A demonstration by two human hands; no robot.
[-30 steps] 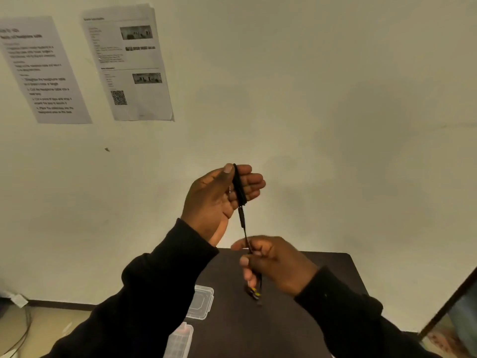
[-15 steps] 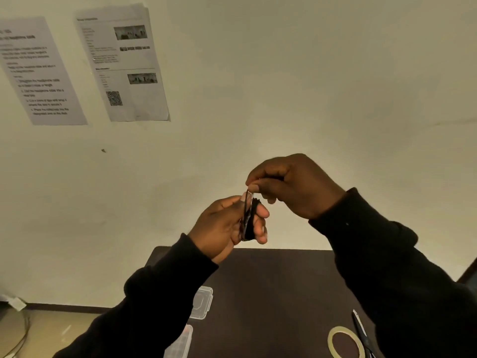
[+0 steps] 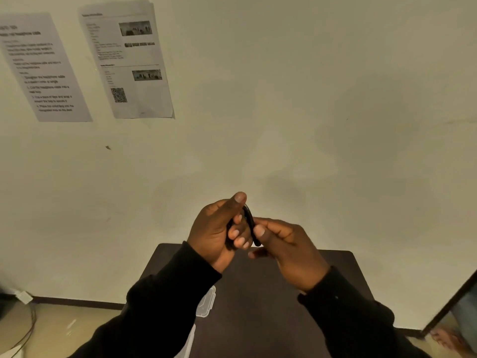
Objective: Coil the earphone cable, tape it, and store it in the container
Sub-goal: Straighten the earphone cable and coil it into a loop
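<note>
The black earphone cable (image 3: 249,219) is wound in a tight loop around the fingers of my left hand (image 3: 219,231), held up above the dark table (image 3: 258,293). My left thumb points upward along the coil. My right hand (image 3: 284,248) meets it from the right, thumb and forefinger pinching the coil's lower right side. A clear plastic container lid (image 3: 207,302) lies on the table's left part, partly hidden by my left sleeve. Another clear plastic piece (image 3: 188,342) shows at the bottom edge beneath that sleeve. No tape is in view.
The table stands against a pale wall with two printed sheets (image 3: 124,60) taped up at upper left. Cables and a white plug (image 3: 23,297) lie on the floor at left. A dark frame edge (image 3: 449,306) runs along the lower right.
My right hand came down from above the coil to its right side and now pinches it lower. Both hands sank slightly. The tape roll and scissors have left the view.
</note>
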